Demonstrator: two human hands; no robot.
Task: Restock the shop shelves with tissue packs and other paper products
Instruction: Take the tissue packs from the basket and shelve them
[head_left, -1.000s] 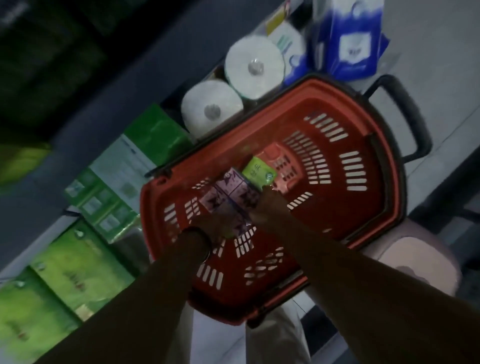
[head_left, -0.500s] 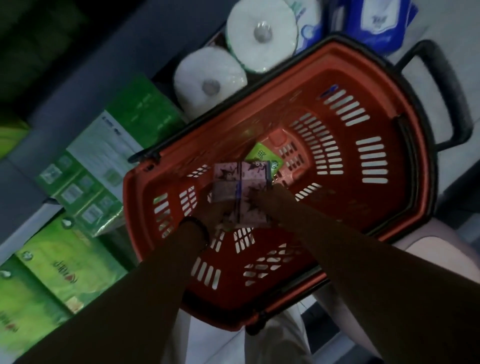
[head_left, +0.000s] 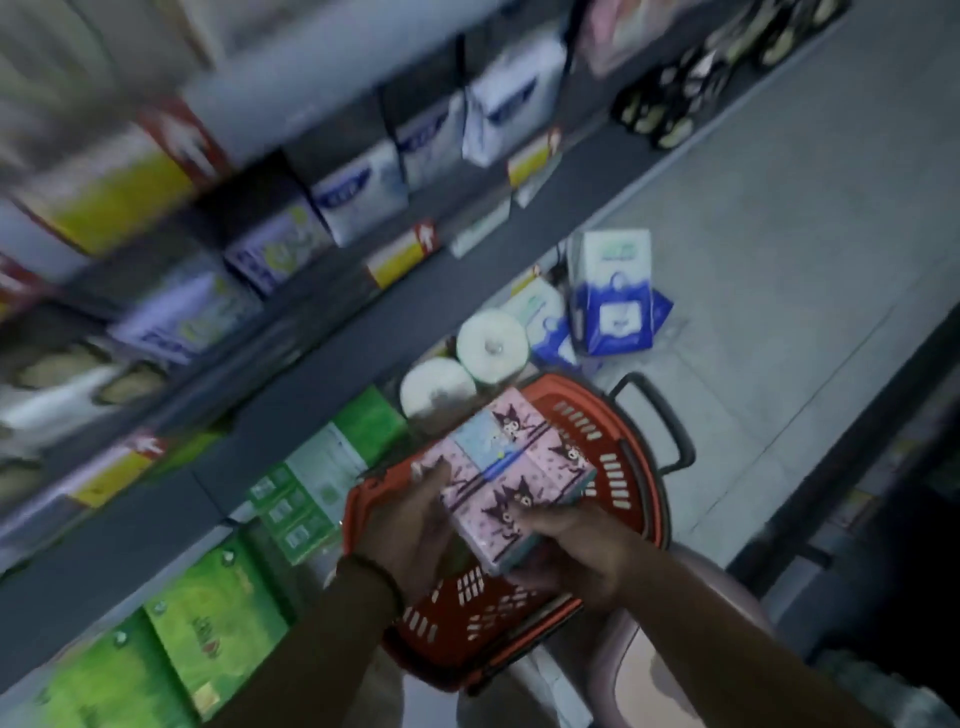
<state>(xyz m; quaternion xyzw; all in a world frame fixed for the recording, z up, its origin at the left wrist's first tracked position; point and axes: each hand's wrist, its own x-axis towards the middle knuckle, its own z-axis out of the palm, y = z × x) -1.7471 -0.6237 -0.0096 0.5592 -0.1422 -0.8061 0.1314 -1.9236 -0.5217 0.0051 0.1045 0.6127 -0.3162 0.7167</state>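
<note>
right hand (head_left: 571, 545): curled round the near right corner of the pack, thumb over the top, fingers underneath as far as i can tell
left hand (head_left: 410, 525): flat against the pack's left side, fingers straight and pressing in; not wrapped round it
pack (head_left: 514, 478): pink bundle of small tissue packets in film, cartoon print; held between both hands in the air above the basket, tilted, far end up toward the shelves
feel, i'd judge: light; soft and squashy under the wrap; the film looks slick, so a one-sided pinch could let it slide
where to hold: the two long sides, palms squeezing gently, or one hand under the base; not by a loose corner of film; hard squeezing would dent the packets
basket (head_left: 649, 499): red, slotted, black handle; directly below the pack
green boxes (head_left: 208, 639): on the bottom shelf, left of the basket
rolls (head_left: 491, 343): two white ones lying just beyond the basket
shelf (head_left: 311, 353): grey edge above, boxed tissues in rows, blurred; where the gap is i cannot tell
</note>
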